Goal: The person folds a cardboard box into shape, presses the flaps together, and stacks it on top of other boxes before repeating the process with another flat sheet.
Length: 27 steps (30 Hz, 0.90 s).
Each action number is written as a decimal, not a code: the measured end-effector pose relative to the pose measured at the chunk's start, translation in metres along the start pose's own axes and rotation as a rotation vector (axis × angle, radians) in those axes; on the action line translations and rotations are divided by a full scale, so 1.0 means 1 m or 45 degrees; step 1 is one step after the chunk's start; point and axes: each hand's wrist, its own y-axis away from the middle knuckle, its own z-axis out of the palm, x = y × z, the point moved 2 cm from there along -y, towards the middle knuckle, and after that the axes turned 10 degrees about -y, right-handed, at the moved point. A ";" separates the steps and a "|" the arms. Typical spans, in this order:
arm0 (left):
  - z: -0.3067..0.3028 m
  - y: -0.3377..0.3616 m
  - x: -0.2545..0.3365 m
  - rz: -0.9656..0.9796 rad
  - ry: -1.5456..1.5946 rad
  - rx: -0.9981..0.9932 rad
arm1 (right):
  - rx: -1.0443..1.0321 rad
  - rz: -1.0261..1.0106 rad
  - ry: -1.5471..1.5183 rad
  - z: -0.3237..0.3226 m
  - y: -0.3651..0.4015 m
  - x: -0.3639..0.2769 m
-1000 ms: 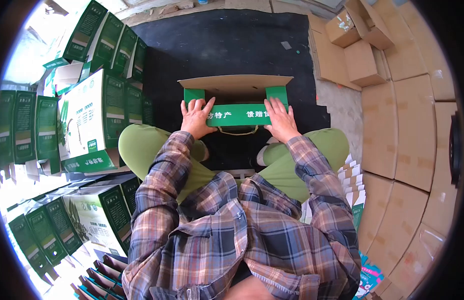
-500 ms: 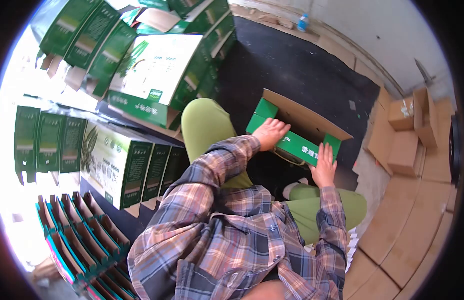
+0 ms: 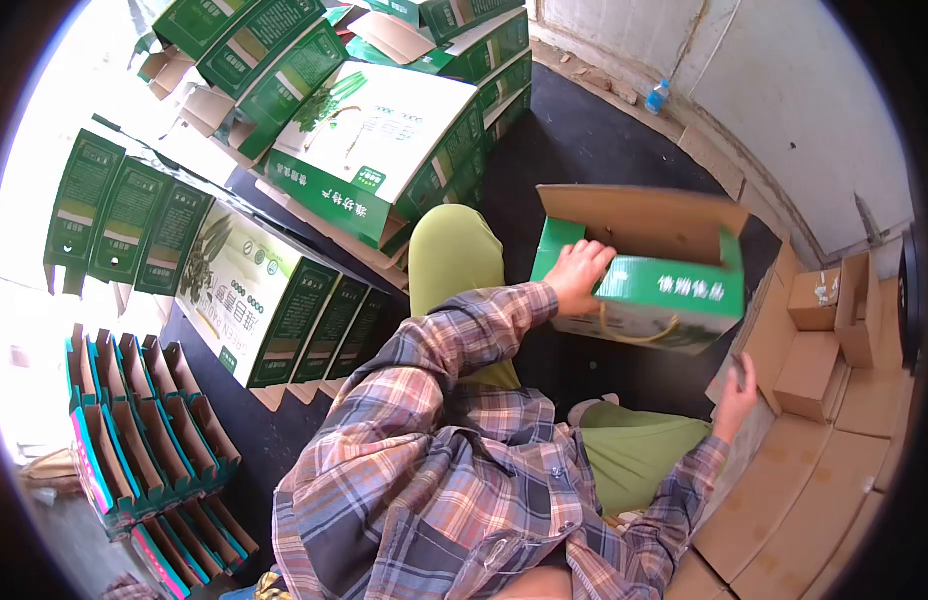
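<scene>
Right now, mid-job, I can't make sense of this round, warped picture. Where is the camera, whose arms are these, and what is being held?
There is no machine here. A person in a plaid shirt sits on a black mat. The only camera is worn on their head and looks down, so the picture bends at its edges. The left hand grips the end of a green box whose brown top flap stands open. A rope handle hangs on the box's side. The right hand is off the box and holds nothing, beside brown cartons. Green-and-white boxes are stacked on the person's left, with flat folded ones nearer.
</scene>
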 end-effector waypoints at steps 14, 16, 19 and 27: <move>-0.232 0.020 -0.074 -0.423 1.809 0.962 | 0.106 -0.088 0.044 -0.035 -0.006 0.029; -0.253 0.033 -0.094 -0.411 1.935 1.030 | 0.121 -0.097 0.025 -0.042 -0.009 0.037; -0.258 0.054 -0.155 -0.510 1.874 1.245 | 0.152 -0.057 0.019 -0.053 -0.013 0.049; -0.264 0.075 -0.247 -0.895 2.023 1.456 | 0.157 -0.006 0.055 -0.086 -0.001 0.047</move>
